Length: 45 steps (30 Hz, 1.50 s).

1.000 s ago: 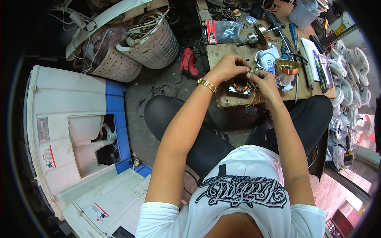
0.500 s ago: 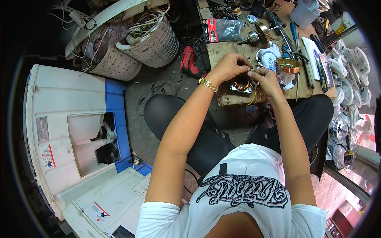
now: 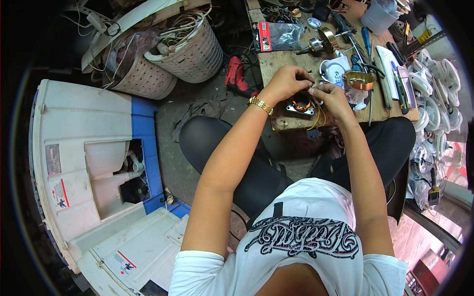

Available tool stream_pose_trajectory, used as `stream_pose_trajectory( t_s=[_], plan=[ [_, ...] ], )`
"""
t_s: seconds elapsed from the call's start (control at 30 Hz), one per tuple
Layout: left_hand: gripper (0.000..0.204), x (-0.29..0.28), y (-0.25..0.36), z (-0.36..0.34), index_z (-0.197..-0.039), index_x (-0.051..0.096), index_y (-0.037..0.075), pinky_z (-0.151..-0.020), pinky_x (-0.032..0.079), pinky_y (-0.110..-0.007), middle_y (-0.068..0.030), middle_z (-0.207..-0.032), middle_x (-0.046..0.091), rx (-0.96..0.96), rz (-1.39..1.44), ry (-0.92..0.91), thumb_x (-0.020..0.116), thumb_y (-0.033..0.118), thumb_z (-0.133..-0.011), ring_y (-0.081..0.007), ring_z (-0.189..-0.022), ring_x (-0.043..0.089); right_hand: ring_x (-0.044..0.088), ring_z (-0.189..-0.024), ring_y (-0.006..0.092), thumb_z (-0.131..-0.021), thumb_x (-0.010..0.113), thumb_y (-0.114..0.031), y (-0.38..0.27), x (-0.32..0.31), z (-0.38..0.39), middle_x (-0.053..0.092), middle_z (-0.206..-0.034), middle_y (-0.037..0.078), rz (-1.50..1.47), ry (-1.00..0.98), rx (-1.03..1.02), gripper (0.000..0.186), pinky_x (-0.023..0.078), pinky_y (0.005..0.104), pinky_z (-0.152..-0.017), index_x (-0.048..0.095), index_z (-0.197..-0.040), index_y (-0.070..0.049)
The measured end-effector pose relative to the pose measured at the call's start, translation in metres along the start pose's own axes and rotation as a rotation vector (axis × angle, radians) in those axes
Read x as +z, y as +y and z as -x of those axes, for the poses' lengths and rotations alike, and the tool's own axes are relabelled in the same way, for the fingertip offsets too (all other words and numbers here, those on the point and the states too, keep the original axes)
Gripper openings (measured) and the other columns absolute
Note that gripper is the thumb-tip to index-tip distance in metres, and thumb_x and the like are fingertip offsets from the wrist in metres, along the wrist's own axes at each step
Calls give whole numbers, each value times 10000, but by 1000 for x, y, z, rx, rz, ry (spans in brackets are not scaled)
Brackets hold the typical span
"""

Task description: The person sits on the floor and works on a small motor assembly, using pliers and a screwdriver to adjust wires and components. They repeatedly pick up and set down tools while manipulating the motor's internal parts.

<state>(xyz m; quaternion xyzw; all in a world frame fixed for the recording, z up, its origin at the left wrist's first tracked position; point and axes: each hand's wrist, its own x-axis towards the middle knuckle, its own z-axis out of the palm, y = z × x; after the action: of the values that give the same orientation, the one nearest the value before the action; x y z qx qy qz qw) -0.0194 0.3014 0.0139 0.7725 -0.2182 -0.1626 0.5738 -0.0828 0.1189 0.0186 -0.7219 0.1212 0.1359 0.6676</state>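
Two hands, pinched closed, near copper windings.

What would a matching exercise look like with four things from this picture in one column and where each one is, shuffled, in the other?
Column one:
1. Wire-wound part
2. Red power tool
3. Gold-coloured wristband
4. Translucent bucket

Column two:
A. At the far right of the wooden bench
B. Worn on the left arm
C. Near the bench's front edge
D. On the floor, left of the bench

Right pairs: 1-C, 2-D, 3-B, 4-A.
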Motion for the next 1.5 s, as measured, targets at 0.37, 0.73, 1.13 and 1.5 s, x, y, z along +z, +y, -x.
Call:
stream_pose_trajectory(
  t_s=[0.37,0.73,1.13,1.5],
  plan=[
    [201,-2,-5,-2,-980,778,16,-714,542,-284,-86,-860,760,-90,20,-26,765,162,-843,-136,-760,692,566,-639,91,-906,761,-166,7,1,-2,688,-752,38,52,83,-91,216,458,268,-588,729,-864,43],
    [228,-1,-4,-10,-948,735,-2,-653,476,-252,-8,-818,692,-58,38,-49,723,224,-933,-64,-734,572,608,-619,125,-839,814,-252,4,-8,-11,702,-705,93,355,240,-243,324,494,323,-603,744,-898,59],
    [208,7,2,-6,-1005,723,-24,-702,493,-276,-27,-836,695,-127,112,-43,685,172,-945,-87,-758,588,700,-653,250,-837,789,-186,-13,-7,-9,731,-776,180,585,361,-506,253,534,369,-649,746,-949,37],
    [216,4,-1,-4,-1025,712,-24,-693,483,-243,-12,-887,691,-183,102,-10,705,179,-949,-65,-772,581,668,-789,464,-934,669,-195,-20,7,-2,683,-807,272,792,353,-566,233,503,523,-701,641,-921,35]
  ],
)
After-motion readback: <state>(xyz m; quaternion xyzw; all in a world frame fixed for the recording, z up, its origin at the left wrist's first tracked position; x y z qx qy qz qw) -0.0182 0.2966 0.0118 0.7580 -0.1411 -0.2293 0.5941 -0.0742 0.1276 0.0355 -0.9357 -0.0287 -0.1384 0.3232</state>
